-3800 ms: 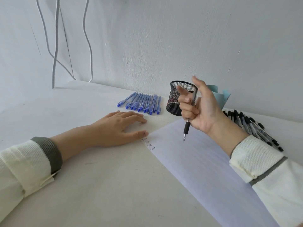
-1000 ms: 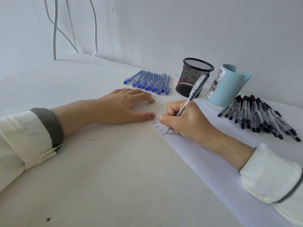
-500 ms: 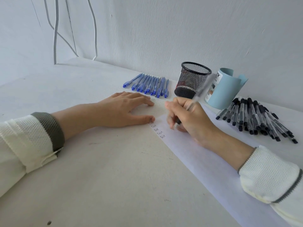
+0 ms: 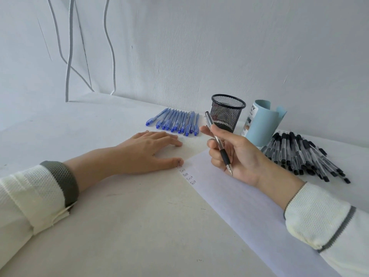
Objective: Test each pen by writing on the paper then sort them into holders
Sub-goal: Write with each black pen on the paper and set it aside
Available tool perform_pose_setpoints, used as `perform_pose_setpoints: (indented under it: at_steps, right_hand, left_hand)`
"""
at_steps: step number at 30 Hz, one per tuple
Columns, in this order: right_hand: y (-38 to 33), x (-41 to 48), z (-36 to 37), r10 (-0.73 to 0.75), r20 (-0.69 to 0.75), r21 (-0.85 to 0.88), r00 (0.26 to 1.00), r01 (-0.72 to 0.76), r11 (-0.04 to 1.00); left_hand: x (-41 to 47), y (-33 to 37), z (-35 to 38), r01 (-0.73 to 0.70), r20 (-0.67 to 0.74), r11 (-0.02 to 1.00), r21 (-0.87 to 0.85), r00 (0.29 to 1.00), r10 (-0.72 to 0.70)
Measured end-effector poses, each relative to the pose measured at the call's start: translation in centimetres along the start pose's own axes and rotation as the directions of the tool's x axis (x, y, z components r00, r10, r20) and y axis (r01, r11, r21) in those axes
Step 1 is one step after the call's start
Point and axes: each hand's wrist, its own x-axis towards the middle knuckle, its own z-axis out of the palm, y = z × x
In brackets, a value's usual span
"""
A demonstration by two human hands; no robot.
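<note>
Right hand (image 4: 237,154) lifted off paper (image 4: 249,208), palm up, gripping pen (image 4: 218,142).

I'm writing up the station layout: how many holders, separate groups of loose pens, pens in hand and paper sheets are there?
Holders: 2, the black mesh cup and the light blue holder
Groups of loose pens: 2, the blue row and the black pile
Pens in hand: 1, the pen in the right hand
Paper sheets: 1, the paper
Total: 6

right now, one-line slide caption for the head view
Pen test: right hand holds a black-grip pen above the paper bearing a column of "Test" lines, left hand flat beside them.
</note>
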Motion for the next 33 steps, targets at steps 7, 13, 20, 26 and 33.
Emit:
perform_pose_setpoints:
  at_steps: [7, 13, 20, 26, 33]
  right_hand:
    - [0.1, 0.0, -0.2, 0.003, 0.015, 0.031, 1.0, -0.003, 1.0]
    - [-1.1, -0.4, -0.2, -0.102, 0.044, -0.04, 0.994, 0.103, 0.994]
    - [-5.5, -4.0, -5.2, -0.785, 0.151, -0.832, 0.601, 0.506, 0.227]
    - [-3.2, -6.6, -14.0, -0.754, 0.032, -0.996, 0.656, -0.042, -0.079]
    - [-2.8, -7.2, -15.4, -0.632, -0.05, -0.936, 0.773, -0.257, -0.241]
  left_hand:
    - [0.1, -0.2, 0.1, -0.02, -0.002, 1.0, -0.004, 1.0, 0.02]
    - [0.2, -0.2, 0.1, -0.012, 0.0, 1.0, 0.002, 1.0, 0.012]
    - [0.2, -0.6, 0.4, -0.047, -0.033, 0.999, -0.016, 0.998, 0.047]
    - [0.2, -0.4, 0.3, -0.06, -0.04, 0.998, -0.013, 0.997, 0.06]
    - [0.0, -0.1, 0.2, -0.064, -0.041, 0.998, -0.021, 0.997, 0.063]
